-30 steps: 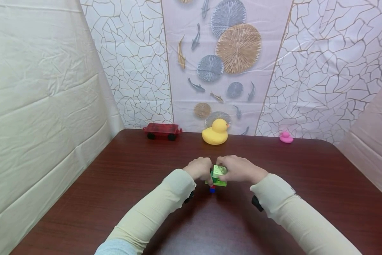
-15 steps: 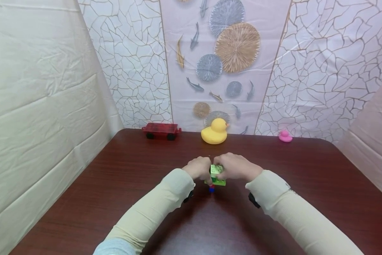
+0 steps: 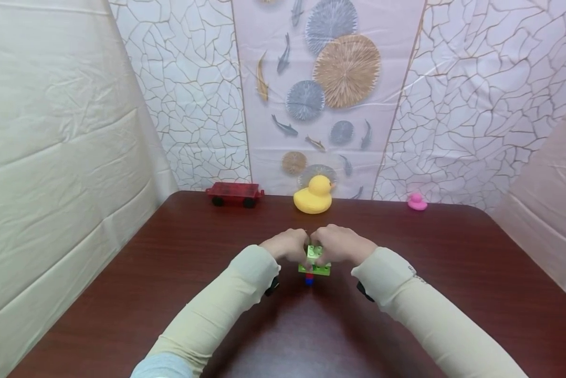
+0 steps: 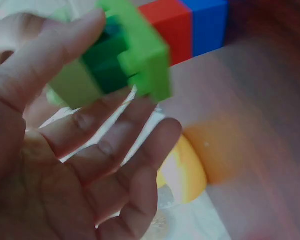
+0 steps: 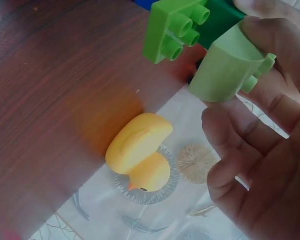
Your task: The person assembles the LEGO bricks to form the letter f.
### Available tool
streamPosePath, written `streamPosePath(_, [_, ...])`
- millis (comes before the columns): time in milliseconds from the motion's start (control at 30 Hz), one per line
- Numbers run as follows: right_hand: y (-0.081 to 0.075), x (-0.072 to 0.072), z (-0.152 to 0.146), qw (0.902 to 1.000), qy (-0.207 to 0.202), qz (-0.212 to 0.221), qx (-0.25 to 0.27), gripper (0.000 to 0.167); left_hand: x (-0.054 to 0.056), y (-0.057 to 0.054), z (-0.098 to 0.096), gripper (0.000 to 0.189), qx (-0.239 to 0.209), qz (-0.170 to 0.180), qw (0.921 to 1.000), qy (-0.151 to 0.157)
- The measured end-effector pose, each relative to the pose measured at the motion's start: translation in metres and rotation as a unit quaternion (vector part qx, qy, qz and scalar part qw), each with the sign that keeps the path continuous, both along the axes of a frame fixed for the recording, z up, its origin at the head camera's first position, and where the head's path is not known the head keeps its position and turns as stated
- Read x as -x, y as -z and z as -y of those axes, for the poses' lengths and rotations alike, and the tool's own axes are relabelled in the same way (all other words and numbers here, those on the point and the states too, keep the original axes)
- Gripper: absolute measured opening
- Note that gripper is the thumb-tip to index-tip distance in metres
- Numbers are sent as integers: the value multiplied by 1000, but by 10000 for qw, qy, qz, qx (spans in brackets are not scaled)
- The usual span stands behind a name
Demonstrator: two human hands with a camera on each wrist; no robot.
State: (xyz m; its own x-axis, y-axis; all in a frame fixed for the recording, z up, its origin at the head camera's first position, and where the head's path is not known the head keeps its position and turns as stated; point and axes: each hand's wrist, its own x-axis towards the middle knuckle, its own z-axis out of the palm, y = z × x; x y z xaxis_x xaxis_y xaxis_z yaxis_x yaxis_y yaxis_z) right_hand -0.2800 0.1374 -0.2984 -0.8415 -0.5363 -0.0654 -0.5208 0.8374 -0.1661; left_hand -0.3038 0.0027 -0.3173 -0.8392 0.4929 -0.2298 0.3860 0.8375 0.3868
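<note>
Both hands hold a small stack of toy building blocks over the middle of the table. A blue brick [image 4: 208,25] is at its bottom, then a red brick [image 4: 167,27], a wider bright green plate [image 4: 157,60] and a dark green brick [image 4: 106,65]. On top is a pale green rounded brick [image 5: 227,65]. My left hand [image 3: 287,245] pinches the stack's upper part, its thumb over the dark green brick and plate. Opposite it, my right hand [image 3: 342,244] pinches the pale green brick between thumb and fingers. Its lower fingers curl loosely below in the right wrist view.
A yellow duck [image 3: 313,198] stands at the back of the brown table [image 3: 122,294], straight beyond the hands. To its left is a red wagon [image 3: 234,193] with black wheels, and a pink duck [image 3: 417,202] sits back right. Patterned cloth [image 3: 207,94] hangs behind.
My right hand has shifted slightly left with the pale green brick, which now sits more squarely over the stack. The hands are closer together. The head view has turned slightly right.
</note>
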Motion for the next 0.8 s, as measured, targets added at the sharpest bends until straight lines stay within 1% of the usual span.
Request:
streamPosePath(100, [-1,-1,1,10000,-24,-92,-15,16,0,-5,0,21,-84,-118,9997,215])
streamPosePath(167, [-2,-1,2,9999,37,-97,-49,16,-1,-7,-1,19,-71,-143,9996,240])
streamPosePath(300, [-1,-3,3,9998,213,-21,-61,15,-4,-8,-3,18,-25,-175,9997,174])
streamPosePath(500, [2,-6,4,9995,298,-69,30,17,-5,-5,-3,18,17,-193,9998,25])
streamPosePath(633, [5,-11,3,9989,357,-282,107,20,-6,-5,-3,19,58,-239,9997,24])
streamPosePath(800, [12,-15,0,9969,500,-585,128,25,-6,-6,-4,25,57,-253,9997,24])
